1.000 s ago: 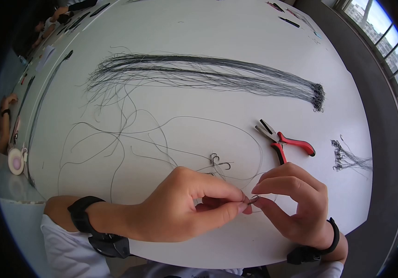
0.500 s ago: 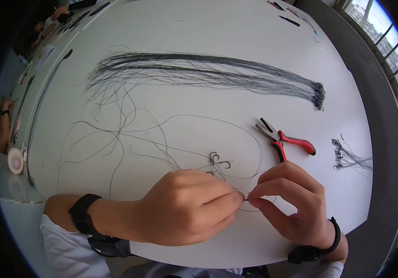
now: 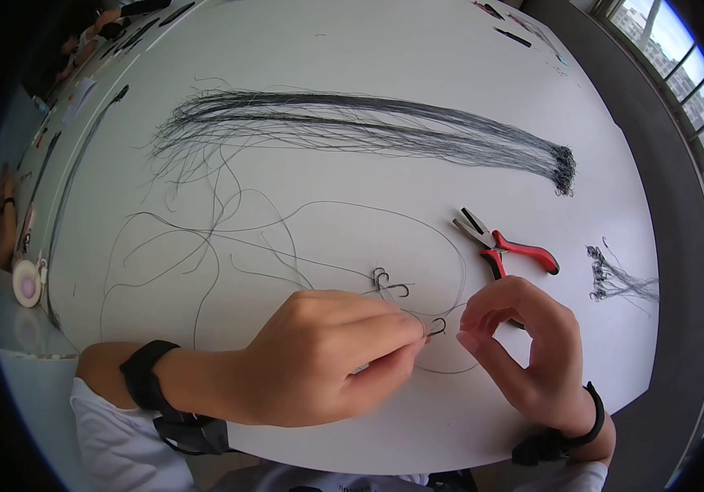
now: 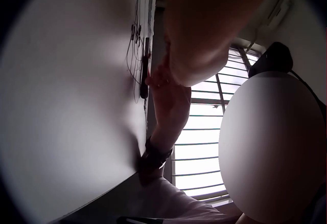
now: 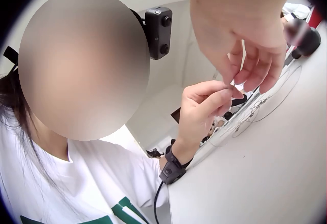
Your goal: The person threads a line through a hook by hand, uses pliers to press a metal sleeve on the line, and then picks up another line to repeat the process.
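Observation:
My left hand [image 3: 327, 361] pinches a small dark fish hook [image 3: 438, 327] between thumb and fingers, its bend sticking out to the right, with thin fishing line [image 3: 450, 371] looping around it. Just right of the hook, my right hand [image 3: 532, 353] curves thumb and forefinger toward each other, their tips close together; I cannot tell whether fine line lies between them. Both hands are low over the white table. Several loose hooks [image 3: 381, 280] lie beyond the left hand, tied to long dark lines. In the right wrist view the left fingers [image 5: 225, 93] sit right under the right fingertips.
Red-handled pliers [image 3: 499, 242] lie beyond the right hand. A long bundle of hooked lines [image 3: 352, 111] stretches across the table's far half. A smaller bundle [image 3: 602, 275] is at the right edge. A white and pink roll [image 3: 30, 284] stands at the left; other people's arms show there.
The left hand first rolled over, then turned back so the hook shows again. The right fingertips closed at the hook, then moved off it to the right.

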The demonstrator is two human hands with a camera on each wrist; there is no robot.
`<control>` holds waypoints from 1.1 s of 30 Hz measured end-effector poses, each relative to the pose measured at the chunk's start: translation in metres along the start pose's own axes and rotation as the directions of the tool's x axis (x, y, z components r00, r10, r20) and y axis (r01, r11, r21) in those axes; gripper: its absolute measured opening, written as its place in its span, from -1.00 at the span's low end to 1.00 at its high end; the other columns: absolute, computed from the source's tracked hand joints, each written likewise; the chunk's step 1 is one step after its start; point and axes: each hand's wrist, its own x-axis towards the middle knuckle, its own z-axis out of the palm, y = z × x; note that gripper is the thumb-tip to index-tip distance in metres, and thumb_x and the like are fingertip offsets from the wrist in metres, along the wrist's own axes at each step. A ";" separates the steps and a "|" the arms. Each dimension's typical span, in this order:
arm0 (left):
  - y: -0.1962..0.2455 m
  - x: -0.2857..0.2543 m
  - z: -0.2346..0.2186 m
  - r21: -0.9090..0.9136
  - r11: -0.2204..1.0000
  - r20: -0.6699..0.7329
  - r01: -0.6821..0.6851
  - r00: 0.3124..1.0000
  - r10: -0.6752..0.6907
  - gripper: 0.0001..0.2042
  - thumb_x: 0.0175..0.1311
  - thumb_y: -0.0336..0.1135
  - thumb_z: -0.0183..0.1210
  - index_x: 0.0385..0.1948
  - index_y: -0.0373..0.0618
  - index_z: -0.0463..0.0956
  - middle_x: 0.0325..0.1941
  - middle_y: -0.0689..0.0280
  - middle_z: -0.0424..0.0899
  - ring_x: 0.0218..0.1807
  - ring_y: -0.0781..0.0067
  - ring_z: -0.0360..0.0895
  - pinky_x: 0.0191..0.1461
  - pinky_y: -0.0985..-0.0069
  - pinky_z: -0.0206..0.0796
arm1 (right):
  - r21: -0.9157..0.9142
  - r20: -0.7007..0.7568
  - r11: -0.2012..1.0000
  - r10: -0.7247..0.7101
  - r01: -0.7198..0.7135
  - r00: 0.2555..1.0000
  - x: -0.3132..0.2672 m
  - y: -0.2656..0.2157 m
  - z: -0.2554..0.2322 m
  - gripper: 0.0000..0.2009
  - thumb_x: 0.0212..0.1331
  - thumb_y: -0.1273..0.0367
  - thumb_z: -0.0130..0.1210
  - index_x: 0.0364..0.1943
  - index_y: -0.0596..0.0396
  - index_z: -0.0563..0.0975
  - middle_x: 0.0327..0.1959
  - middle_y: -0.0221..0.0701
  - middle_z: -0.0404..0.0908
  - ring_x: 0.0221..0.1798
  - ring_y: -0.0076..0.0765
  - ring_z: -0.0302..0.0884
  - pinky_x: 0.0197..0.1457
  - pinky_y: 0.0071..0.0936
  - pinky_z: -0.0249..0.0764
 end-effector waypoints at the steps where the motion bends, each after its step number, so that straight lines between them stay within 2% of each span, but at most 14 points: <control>1: 0.002 0.000 -0.002 0.001 1.000 -0.001 -0.001 1.000 0.001 -0.89 -0.07 -0.62 0.15 -0.45 -0.32 0.56 -0.62 0.24 0.55 -0.67 0.50 0.45 -0.62 0.61 0.27 | -0.165 -0.081 0.986 -0.014 0.001 0.997 0.000 -0.002 -0.001 -0.83 -0.16 0.59 0.24 -0.43 0.15 0.53 -0.44 -0.39 0.55 -0.43 -0.43 0.49 -0.42 -0.56 0.39; 2: 0.003 0.001 -0.005 -0.088 0.986 0.042 0.140 0.990 -0.137 -0.90 -0.02 -0.61 0.14 -0.43 -0.34 0.56 -0.57 0.21 0.59 -0.63 0.52 0.50 -0.58 0.63 0.31 | -0.166 -0.081 0.986 -0.016 0.002 0.997 0.001 -0.002 -0.001 -0.83 -0.16 0.59 0.24 -0.43 0.15 0.53 -0.44 -0.39 0.55 -0.43 -0.43 0.49 -0.42 -0.56 0.39; 3: 0.004 0.001 -0.007 -0.169 0.945 0.097 0.281 0.958 -0.268 -0.91 0.04 -0.60 0.12 -0.42 -0.36 0.56 -0.52 0.18 0.64 -0.59 0.54 0.54 -0.54 0.66 0.34 | -0.251 -0.063 0.963 -0.118 0.099 0.991 0.001 -0.001 -0.001 -0.83 -0.18 0.58 0.25 -0.44 0.14 0.53 -0.47 -0.40 0.56 -0.45 -0.41 0.48 -0.45 -0.55 0.38; 4: 0.004 0.001 -0.006 -0.169 0.945 0.097 0.281 0.958 -0.268 -0.91 0.04 -0.60 0.12 -0.42 -0.36 0.56 -0.52 0.18 0.64 -0.59 0.54 0.54 -0.54 0.66 0.34 | -0.333 -0.036 0.923 -0.217 0.193 0.976 0.001 0.001 -0.001 -0.83 -0.19 0.57 0.26 -0.45 0.13 0.54 -0.49 -0.41 0.56 -0.48 -0.40 0.46 -0.47 -0.54 0.36; 13: 0.004 0.000 -0.005 -0.258 0.882 0.186 0.394 0.916 -0.354 -0.91 0.10 -0.57 0.11 -0.39 -0.39 0.56 -0.45 0.17 0.67 -0.43 0.57 0.62 -0.38 0.69 0.43 | -0.288 -0.024 0.911 -0.314 0.294 0.949 0.003 0.004 0.003 -0.81 -0.34 0.60 0.21 -0.52 0.11 0.55 -0.52 -0.45 0.57 -0.51 -0.39 0.42 -0.48 -0.53 0.34; 16: 0.004 0.000 -0.004 -0.304 0.835 0.235 0.458 0.886 -0.400 -0.91 0.12 -0.57 0.10 -0.38 -0.39 0.55 -0.43 0.17 0.67 -0.39 0.58 0.62 -0.34 0.69 0.45 | -0.212 0.015 0.941 -0.267 0.264 0.964 0.003 0.004 0.002 -0.82 -0.34 0.61 0.17 -0.53 0.11 0.55 -0.52 -0.46 0.57 -0.50 -0.40 0.42 -0.46 -0.52 0.35; 22: 0.006 0.001 -0.004 -0.405 0.754 0.249 0.517 0.856 -0.453 -0.89 0.17 -0.55 0.08 -0.36 -0.41 0.55 -0.45 0.21 0.65 -0.52 0.69 0.48 -0.45 0.71 0.35 | -0.049 0.053 0.988 -0.146 0.148 0.988 0.005 0.004 -0.003 -0.84 -0.29 0.61 0.14 -0.53 0.11 0.53 -0.51 -0.43 0.56 -0.42 -0.31 0.43 -0.31 -0.48 0.37; 23: 0.004 0.001 -0.005 -0.485 0.664 0.262 0.568 0.819 -0.510 -0.88 0.19 -0.52 0.07 -0.37 -0.41 0.55 -0.49 0.23 0.63 -0.53 0.70 0.43 -0.45 0.72 0.31 | -0.050 0.053 0.987 -0.147 0.150 0.988 0.005 0.006 -0.005 -0.84 -0.29 0.61 0.14 -0.53 0.11 0.53 -0.51 -0.43 0.56 -0.42 -0.31 0.43 -0.31 -0.48 0.37; 24: 0.003 0.002 -0.006 -0.559 0.564 0.280 0.608 0.778 -0.562 -0.86 0.21 -0.49 0.07 -0.37 -0.41 0.55 -0.52 0.25 0.60 -0.55 0.71 0.38 -0.45 0.72 0.27 | -0.228 -0.010 0.960 -0.169 0.162 0.986 0.005 0.008 -0.007 -0.83 -0.26 0.59 0.16 -0.47 0.12 0.50 -0.42 -0.37 0.53 -0.33 -0.25 0.42 -0.23 -0.43 0.35; 25: 0.001 0.003 -0.006 -0.560 0.566 0.277 0.605 0.780 -0.560 -0.86 0.21 -0.49 0.07 -0.37 -0.41 0.55 -0.52 0.25 0.60 -0.55 0.71 0.38 -0.45 0.72 0.27 | -0.401 -0.067 0.902 -0.202 0.159 0.977 0.006 0.010 -0.008 -0.80 -0.23 0.57 0.18 -0.42 0.13 0.48 -0.33 -0.32 0.50 -0.23 -0.20 0.41 -0.15 -0.38 0.33; 26: -0.002 0.004 -0.007 -0.597 0.517 0.278 0.614 0.763 -0.584 -0.84 0.23 -0.45 0.06 -0.36 -0.39 0.56 -0.54 0.27 0.57 -0.54 0.71 0.36 -0.44 0.72 0.25 | -0.402 -0.066 0.901 -0.206 0.163 0.976 0.005 0.010 -0.008 -0.80 -0.23 0.57 0.18 -0.42 0.13 0.48 -0.33 -0.32 0.50 -0.23 -0.20 0.41 -0.15 -0.38 0.33; 28: -0.004 0.006 -0.009 -0.633 0.468 0.274 0.617 0.744 -0.610 -0.82 0.25 -0.41 0.06 -0.36 -0.38 0.56 -0.56 0.29 0.54 -0.53 0.70 0.35 -0.43 0.72 0.23 | -0.670 -0.222 0.732 -0.039 -0.123 0.974 0.003 0.011 -0.006 -0.70 -0.18 0.50 0.24 -0.32 0.15 0.40 -0.15 -0.22 0.36 -0.07 -0.10 0.31 -0.03 -0.27 0.25; 29: -0.004 0.007 -0.010 -0.660 0.406 0.304 0.632 0.719 -0.626 -0.80 0.26 -0.39 0.05 -0.34 -0.37 0.55 -0.57 0.32 0.51 -0.54 0.71 0.33 -0.43 0.71 0.20 | -0.697 -0.179 0.706 -0.001 -0.126 0.984 0.001 0.016 -0.008 -0.65 -0.15 0.44 0.27 -0.27 0.17 0.36 -0.08 -0.16 0.26 -0.04 -0.06 0.26 0.03 -0.22 0.19; 33: -0.004 0.008 -0.012 -0.708 0.268 0.376 0.653 0.671 -0.640 -0.79 0.26 -0.36 0.04 -0.30 -0.35 0.54 -0.57 0.35 0.48 -0.56 0.72 0.27 -0.45 0.70 0.16 | -0.758 -0.157 0.642 -0.008 -0.115 0.988 0.001 0.028 -0.008 -0.73 -0.10 0.46 0.21 -0.32 0.20 0.37 -0.12 -0.14 0.29 -0.07 -0.04 0.28 0.02 -0.21 0.20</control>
